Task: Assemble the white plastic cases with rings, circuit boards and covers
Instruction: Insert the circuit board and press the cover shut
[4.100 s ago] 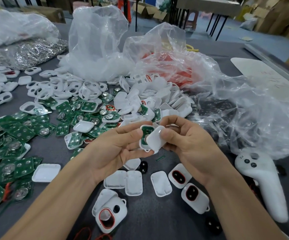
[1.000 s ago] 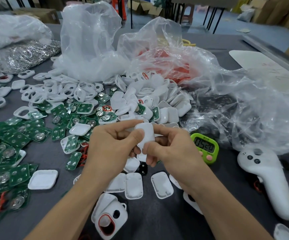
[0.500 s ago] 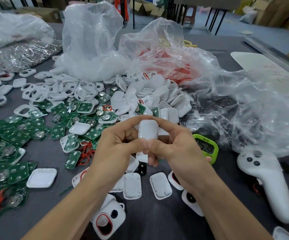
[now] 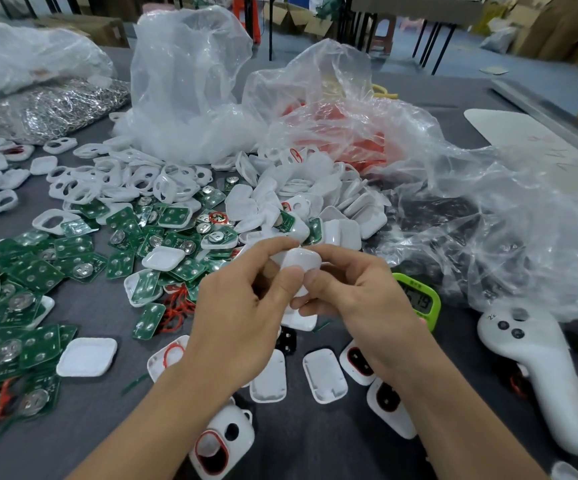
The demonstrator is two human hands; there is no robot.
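Head view: left hand (image 4: 239,327), right hand (image 4: 360,306) pinch white case (image 4: 303,263); controller (image 4: 537,368) marked 22.

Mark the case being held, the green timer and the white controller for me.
held case (image 4: 300,262), head view, its smooth white top.
green timer (image 4: 421,301), head view, its display.
white controller (image 4: 542,375), head view, mid handle.

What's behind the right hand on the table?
A green timer lies there, part of its display showing; the right hand covers its left edge. Both that hand and the left hand pinch a white case, so its inside is hidden.
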